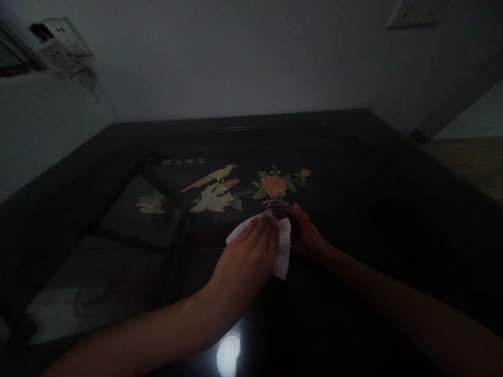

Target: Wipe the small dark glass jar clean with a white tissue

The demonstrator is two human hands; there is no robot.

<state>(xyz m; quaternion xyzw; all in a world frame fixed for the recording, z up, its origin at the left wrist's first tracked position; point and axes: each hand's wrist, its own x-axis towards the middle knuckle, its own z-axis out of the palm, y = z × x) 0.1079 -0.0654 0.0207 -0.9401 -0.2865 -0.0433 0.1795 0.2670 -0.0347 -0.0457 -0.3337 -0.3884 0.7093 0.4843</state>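
Observation:
My left hand is closed on a white tissue or thin cloth, whose loose edge hangs down beside the fingers. The tissue is pressed to the near side of a small dark, glossy object with a shiny curved rim. My right hand grips this object from the right, its thumb up near the rim. Most of the object is hidden behind the tissue and my hands, and the light is too dim to tell its kind. Both hands are over the dark polished tabletop.
An inlaid picture of a bird and a pink flower decorates the tabletop. A pale wall rises behind it. Power sockets with something plugged in are at upper left, another socket plate at upper right. Reflections show on the surface.

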